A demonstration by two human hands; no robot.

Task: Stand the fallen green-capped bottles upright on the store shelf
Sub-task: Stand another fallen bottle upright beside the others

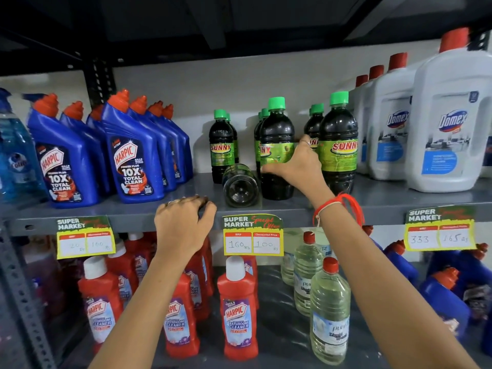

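Several dark bottles with green caps and green SUNNY labels stand on the grey shelf (386, 201). My right hand (295, 166) is wrapped around the label of one upright bottle (277, 129) at the front middle. Just left of it one green-capped bottle (241, 186) lies on its side, its round base facing me and its cap hidden. Other upright ones stand behind at the left (221, 145) and at the right (339, 139). My left hand (183, 225) rests on the shelf's front edge, fingers curled over it, holding no bottle.
Blue Harpic bottles (133, 161) fill the shelf's left side, white Domex jugs (450, 129) the right. Price tags (253, 235) hang on the shelf's front lip. The lower shelf holds red Harpic bottles (239, 310) and clear bottles (328, 312).
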